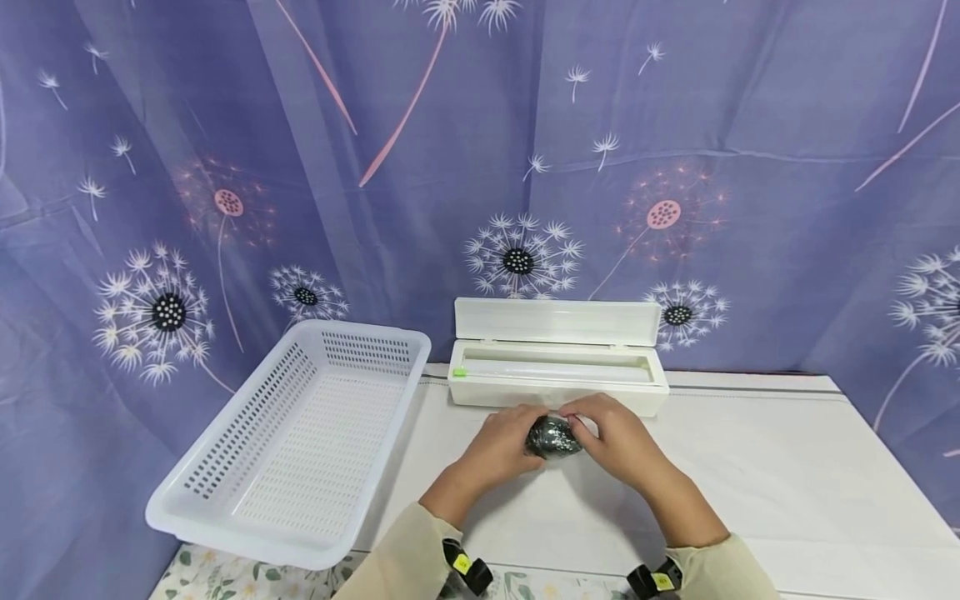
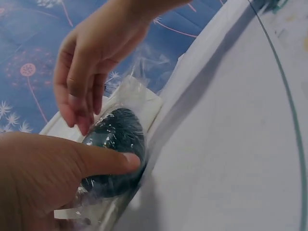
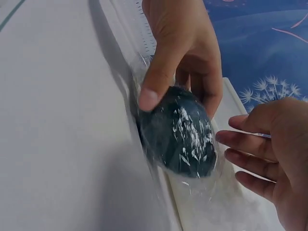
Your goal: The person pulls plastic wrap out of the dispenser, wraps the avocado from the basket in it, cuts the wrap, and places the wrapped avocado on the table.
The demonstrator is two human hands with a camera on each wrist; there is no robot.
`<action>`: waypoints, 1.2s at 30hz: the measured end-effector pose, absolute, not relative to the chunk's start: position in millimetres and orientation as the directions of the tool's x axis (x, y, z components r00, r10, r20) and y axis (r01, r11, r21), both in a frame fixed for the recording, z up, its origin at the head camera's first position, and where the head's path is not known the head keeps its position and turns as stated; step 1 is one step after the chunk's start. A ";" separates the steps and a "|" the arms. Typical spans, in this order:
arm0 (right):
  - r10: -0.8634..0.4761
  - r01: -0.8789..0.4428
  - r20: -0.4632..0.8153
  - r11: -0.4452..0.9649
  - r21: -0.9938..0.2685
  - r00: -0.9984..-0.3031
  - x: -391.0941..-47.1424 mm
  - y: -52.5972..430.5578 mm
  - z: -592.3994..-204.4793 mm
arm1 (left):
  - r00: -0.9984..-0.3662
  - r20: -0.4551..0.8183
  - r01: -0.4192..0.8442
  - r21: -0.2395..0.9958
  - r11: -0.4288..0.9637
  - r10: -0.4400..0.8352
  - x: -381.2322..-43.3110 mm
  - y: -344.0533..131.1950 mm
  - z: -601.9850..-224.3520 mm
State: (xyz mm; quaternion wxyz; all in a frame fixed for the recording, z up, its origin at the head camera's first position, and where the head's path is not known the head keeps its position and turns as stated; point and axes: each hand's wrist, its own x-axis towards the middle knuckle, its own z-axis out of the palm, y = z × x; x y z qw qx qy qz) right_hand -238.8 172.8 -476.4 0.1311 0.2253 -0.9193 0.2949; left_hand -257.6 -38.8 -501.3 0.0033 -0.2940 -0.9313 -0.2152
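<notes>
A dark green, oval thing wrapped in glossy clear plastic film (image 1: 553,438) is between my two hands, in front of an open white dispenser box (image 1: 558,397). My left hand (image 1: 504,443) grips it from the left. In the left wrist view the thumb (image 2: 113,162) lies across the wrapped face, and loose film stands out past both ends. My right hand (image 1: 621,440) is at its other side with fingers loosely bent. In the right wrist view the right fingertips (image 3: 231,154) are spread right at the edge of the film, pinching nothing.
A white perforated plastic basket (image 1: 375,467) stands at the left. The dispenser's lid (image 1: 555,321) is raised, with a film roll (image 1: 551,372) inside and a green slider (image 1: 459,372) at its left end. A dandelion-print curtain (image 1: 420,208) hangs behind the white-covered table (image 1: 780,475).
</notes>
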 end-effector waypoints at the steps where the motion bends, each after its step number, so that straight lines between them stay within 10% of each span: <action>1: -0.339 -0.492 0.373 0.722 -0.486 -0.864 -238.0 172.3 -476.1 | -0.833 0.133 0.540 0.407 0.737 0.537 -257.8 -38.7 -502.0; 15: -0.367 -0.629 0.541 0.635 -0.449 -0.757 -234.9 163.9 -475.9 | -0.878 0.016 0.312 0.777 0.547 0.478 -260.4 -41.0 -497.9; 36: -0.337 -0.655 0.603 0.611 -0.444 -0.723 -237.6 161.6 -483.8 | -0.837 -0.025 0.203 0.913 0.353 0.546 -258.5 -44.5 -487.6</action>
